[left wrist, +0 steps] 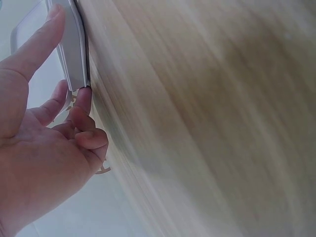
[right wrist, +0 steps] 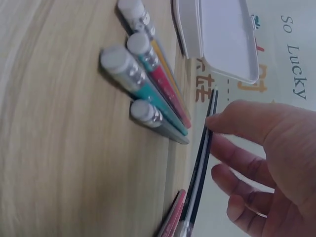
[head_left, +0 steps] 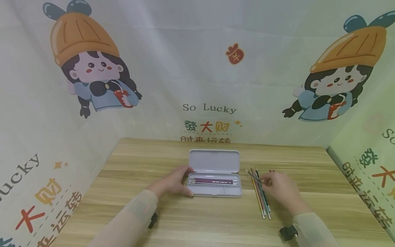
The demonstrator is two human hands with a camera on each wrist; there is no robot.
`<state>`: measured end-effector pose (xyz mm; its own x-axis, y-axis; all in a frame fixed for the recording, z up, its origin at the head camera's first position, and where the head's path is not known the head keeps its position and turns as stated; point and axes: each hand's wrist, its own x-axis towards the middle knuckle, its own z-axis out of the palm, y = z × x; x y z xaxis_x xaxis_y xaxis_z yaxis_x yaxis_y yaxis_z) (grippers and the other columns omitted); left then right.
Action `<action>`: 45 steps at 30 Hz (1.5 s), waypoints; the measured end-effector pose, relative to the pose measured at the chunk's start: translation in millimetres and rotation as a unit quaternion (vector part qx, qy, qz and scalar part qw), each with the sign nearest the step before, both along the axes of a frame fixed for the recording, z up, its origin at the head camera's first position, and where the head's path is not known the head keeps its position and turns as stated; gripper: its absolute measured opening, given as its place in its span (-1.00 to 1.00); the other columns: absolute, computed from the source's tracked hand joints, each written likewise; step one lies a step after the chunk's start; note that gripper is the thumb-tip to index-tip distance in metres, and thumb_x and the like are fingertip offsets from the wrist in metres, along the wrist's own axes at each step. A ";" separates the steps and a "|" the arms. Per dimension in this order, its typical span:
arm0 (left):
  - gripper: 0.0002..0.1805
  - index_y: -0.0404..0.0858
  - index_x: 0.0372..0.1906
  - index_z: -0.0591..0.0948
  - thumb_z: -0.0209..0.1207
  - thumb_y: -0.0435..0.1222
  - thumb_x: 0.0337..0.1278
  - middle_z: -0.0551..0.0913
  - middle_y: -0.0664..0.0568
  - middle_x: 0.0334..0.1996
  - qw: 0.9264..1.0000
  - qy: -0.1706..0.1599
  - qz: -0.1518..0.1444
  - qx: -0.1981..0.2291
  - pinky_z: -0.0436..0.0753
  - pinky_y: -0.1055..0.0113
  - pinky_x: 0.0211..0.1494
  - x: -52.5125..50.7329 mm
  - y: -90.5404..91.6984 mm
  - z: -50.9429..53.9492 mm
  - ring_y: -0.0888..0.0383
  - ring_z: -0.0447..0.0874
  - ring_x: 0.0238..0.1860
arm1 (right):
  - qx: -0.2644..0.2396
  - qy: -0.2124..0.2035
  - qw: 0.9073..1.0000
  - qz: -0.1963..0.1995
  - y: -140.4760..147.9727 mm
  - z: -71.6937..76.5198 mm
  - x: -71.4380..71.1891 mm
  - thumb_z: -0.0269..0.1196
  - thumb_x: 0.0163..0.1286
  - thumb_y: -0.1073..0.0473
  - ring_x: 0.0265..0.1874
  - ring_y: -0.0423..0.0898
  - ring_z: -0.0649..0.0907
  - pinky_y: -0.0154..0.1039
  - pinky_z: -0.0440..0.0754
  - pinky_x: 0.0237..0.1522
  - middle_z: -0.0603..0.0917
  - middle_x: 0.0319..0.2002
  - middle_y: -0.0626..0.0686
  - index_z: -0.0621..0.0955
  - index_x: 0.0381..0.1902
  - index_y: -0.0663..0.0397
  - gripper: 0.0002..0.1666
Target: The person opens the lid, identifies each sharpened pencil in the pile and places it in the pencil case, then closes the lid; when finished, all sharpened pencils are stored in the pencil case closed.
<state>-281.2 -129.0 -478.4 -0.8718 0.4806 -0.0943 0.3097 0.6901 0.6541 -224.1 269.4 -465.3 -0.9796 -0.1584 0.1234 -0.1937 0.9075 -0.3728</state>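
Observation:
An open white pencil case (head_left: 203, 190) lies on the table, its lid (head_left: 214, 161) tipped back. Several purplish pencils (head_left: 213, 181) lie in its rear compartment. My left hand (head_left: 176, 181) grips the case's left end, thumb at the front corner and fingers at the hinge side, as the left wrist view also shows. To the right of the case, my right hand (head_left: 280, 188) pinches a dark pencil (right wrist: 200, 170) between thumb and fingers, raised over a loose bunch of pencils (head_left: 262, 202). White erasers (right wrist: 116, 58) top the bunch, coloured yellow, red, green and grey.
The wooden table (head_left: 142, 157) carries the case in its middle and the loose pencils at right. A printed cloth (head_left: 160, 68) with cartoon figures hangs behind and along both sides. A red pencil (right wrist: 174, 215) shows below in the right wrist view.

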 end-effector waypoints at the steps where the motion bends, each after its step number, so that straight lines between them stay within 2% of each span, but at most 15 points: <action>1: -0.09 -0.28 0.30 0.47 0.66 -0.23 -0.27 0.55 -0.18 0.21 1.000 -0.002 0.001 0.000 0.37 -0.09 0.56 0.1 -0.1 0.0 -0.16 0.47 0.34 | -0.001 0.003 1.000 0.006 -1.1 0.1 -0.1 0.44 0.23 0.18 -0.49 -0.22 0.57 -0.28 0.52 -0.51 0.74 -0.37 -0.11 0.79 -0.09 -0.06 -0.74; 7: -0.08 -0.28 0.30 0.47 0.66 -0.23 -0.27 0.55 -0.19 0.21 1.000 0.001 -0.002 -0.003 0.36 -0.11 0.56 0.7 -0.7 -0.2 -0.17 0.47 0.34 | 0.000 0.032 0.999 0.039 -10.6 0.5 -2.0 0.46 0.19 0.20 -0.48 -0.26 0.54 -0.31 0.53 -0.47 0.69 -0.46 -0.20 0.81 -0.15 -0.08 -0.76; 11: -0.07 -0.29 0.30 0.47 0.66 -0.23 -0.29 0.55 -0.19 0.21 1.000 0.005 0.000 -0.003 0.36 -0.10 0.56 0.5 -0.3 -1.8 -0.18 0.48 0.34 | -0.003 0.040 0.998 0.055 -19.8 -0.7 -4.2 0.44 0.18 0.23 -0.52 -0.27 0.50 -0.35 0.46 -0.53 0.72 -0.43 -0.19 0.80 -0.19 -0.04 -0.79; 14: -0.07 -0.28 0.30 0.47 0.66 -0.22 -0.30 0.56 -0.19 0.21 1.000 0.008 0.001 -0.002 0.38 -0.11 0.55 0.4 0.1 -2.5 -0.18 0.48 0.33 | -0.007 0.044 0.997 0.067 -27.4 -1.3 -5.8 0.43 0.17 0.24 -0.48 -0.29 0.55 -0.35 0.51 -0.49 0.74 -0.39 -0.18 0.80 -0.20 -0.04 -0.79; 17: -0.07 -0.27 0.31 0.47 0.66 -0.21 -0.29 0.55 -0.18 0.22 1.000 0.003 0.002 -0.002 0.37 -0.10 0.56 0.7 0.4 -2.4 -0.17 0.47 0.34 | -0.012 0.049 0.996 0.080 -35.2 -2.6 -7.6 0.44 0.16 0.23 -0.45 -0.30 0.57 -0.35 0.55 -0.44 0.72 -0.42 -0.20 0.81 -0.22 -0.06 -0.80; 23: -0.08 -0.28 0.30 0.47 0.67 -0.22 -0.29 0.55 -0.20 0.22 1.000 0.000 0.002 0.000 0.36 -0.11 0.56 2.2 0.5 -1.0 -0.18 0.46 0.35 | -0.005 0.071 0.992 0.105 -51.1 -7.3 -14.9 0.45 0.15 0.23 -0.50 -0.30 0.50 -0.36 0.50 -0.45 0.67 -0.50 -0.21 0.82 -0.28 -0.06 -0.85; 28: -0.08 -0.30 0.30 0.46 0.66 -0.24 -0.28 0.55 -0.22 0.24 1.000 -0.002 0.003 0.002 0.35 -0.10 0.58 2.7 1.2 0.7 -0.19 0.45 0.37 | 0.001 0.055 0.990 0.128 -66.5 -5.5 -23.5 0.44 0.16 0.23 -0.48 -0.28 0.50 -0.34 0.50 -0.43 0.66 -0.47 -0.20 0.82 -0.26 -0.09 -0.83; 31: -0.08 -0.30 0.29 0.46 0.66 -0.24 -0.29 0.55 -0.23 0.25 1.000 -0.001 0.004 0.001 0.34 -0.10 0.58 2.2 1.7 0.8 -0.19 0.45 0.38 | 0.003 0.043 0.989 0.141 -75.9 -3.7 -29.3 0.45 0.19 0.23 -0.43 -0.28 0.57 -0.33 0.58 -0.35 0.69 -0.42 -0.21 0.82 -0.24 -0.12 -0.83; 39: -0.07 -0.31 0.29 0.46 0.67 -0.24 -0.30 0.56 -0.22 0.23 1.000 0.001 -0.001 -0.001 0.35 -0.10 0.57 1.9 3.8 2.2 -0.19 0.46 0.36 | 0.018 0.057 0.982 0.178 -96.3 -4.4 -43.9 0.47 0.20 0.22 -0.32 -0.20 0.69 -0.20 0.69 -0.20 0.79 -0.34 -0.15 0.82 -0.26 -0.11 -0.85; 42: -0.07 -0.31 0.29 0.47 0.67 -0.23 -0.30 0.56 -0.21 0.22 1.000 0.001 0.001 -0.002 0.35 -0.11 0.57 2.1 4.0 2.6 -0.19 0.47 0.35 | 0.020 0.055 0.980 0.188 -104.5 -5.4 -48.8 0.46 0.20 0.24 -0.33 -0.21 0.68 -0.22 0.68 -0.21 0.78 -0.36 -0.14 0.82 -0.28 -0.11 -0.86; 45: -0.07 -0.31 0.29 0.47 0.67 -0.23 -0.31 0.56 -0.22 0.22 1.000 0.002 0.004 -0.001 0.35 -0.12 0.57 2.2 3.5 3.9 -0.20 0.47 0.36 | 0.024 0.047 0.981 0.188 -114.9 -0.1 -50.6 0.46 0.21 0.23 -0.32 -0.19 0.68 -0.23 0.67 -0.24 0.78 -0.36 -0.14 0.82 -0.27 -0.11 -0.86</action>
<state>-279.0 -125.4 -474.5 -0.8762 0.4732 -0.0912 0.3070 0.6940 0.6512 -274.7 154.4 -465.4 -0.8357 -0.5136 0.1942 -0.5491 0.7819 -0.2951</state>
